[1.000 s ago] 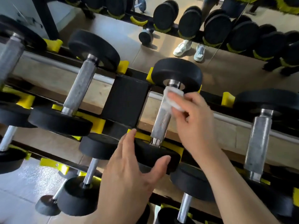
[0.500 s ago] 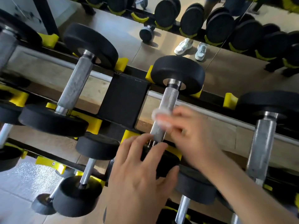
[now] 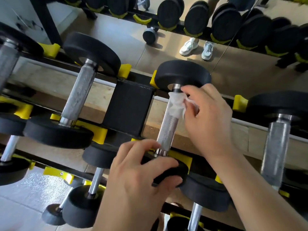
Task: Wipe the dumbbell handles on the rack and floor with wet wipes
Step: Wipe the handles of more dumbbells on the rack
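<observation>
Pinching wet wipe (image 3: 175,104) around handle (image 3: 167,129) at rack's (image 3: 129,105) rear rail, right hand (image 3: 210,117); left hand (image 3: 138,179) clamping near head (image 3: 173,174). Risking dumbbell rolling off cradle.

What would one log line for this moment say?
step: wiping handle | right hand: wet wipe at far end | left hand: gripping near weight | rack

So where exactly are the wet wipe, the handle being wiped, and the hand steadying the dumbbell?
wet wipe (image 3: 175,104), head view, on the white fold wrapped round the bar.
handle (image 3: 167,130), head view, on the bare knurled steel below the wipe.
left hand (image 3: 135,177), head view, on the back of the hand.
</observation>
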Demonstrator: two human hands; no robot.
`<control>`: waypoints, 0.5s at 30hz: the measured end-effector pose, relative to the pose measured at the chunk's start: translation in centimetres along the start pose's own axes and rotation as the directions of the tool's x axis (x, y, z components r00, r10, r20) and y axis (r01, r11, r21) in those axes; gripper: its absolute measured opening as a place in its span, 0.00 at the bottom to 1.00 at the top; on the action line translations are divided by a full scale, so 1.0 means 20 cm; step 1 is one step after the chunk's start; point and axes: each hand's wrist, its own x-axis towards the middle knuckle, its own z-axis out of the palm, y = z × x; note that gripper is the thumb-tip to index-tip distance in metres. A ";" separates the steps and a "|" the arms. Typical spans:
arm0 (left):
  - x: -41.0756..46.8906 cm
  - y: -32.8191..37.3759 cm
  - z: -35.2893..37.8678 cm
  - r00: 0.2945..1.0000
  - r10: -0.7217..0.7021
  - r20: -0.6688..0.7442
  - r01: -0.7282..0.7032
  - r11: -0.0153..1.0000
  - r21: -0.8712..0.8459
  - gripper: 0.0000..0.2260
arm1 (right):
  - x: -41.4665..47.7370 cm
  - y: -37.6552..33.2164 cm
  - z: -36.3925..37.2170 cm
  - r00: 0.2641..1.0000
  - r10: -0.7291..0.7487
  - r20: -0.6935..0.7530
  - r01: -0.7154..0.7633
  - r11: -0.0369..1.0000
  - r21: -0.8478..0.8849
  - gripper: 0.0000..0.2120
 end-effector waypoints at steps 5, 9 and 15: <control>-0.02 0.05 -0.02 0.961 0.188 0.205 -0.232 0.948 0.218 0.15 | -0.04 -0.01 -0.01 0.987 0.006 0.161 -0.020 0.996 0.090 0.15; 0.00 0.04 0.01 0.947 0.193 0.258 -0.275 0.901 0.337 0.13 | -0.04 0.00 -0.02 0.994 -0.025 0.107 0.005 0.983 0.181 0.10; -0.04 -0.05 -0.02 0.956 0.261 0.136 -0.282 0.943 0.176 0.14 | -0.13 -0.08 -0.04 0.950 -0.143 0.276 0.060 0.956 0.288 0.07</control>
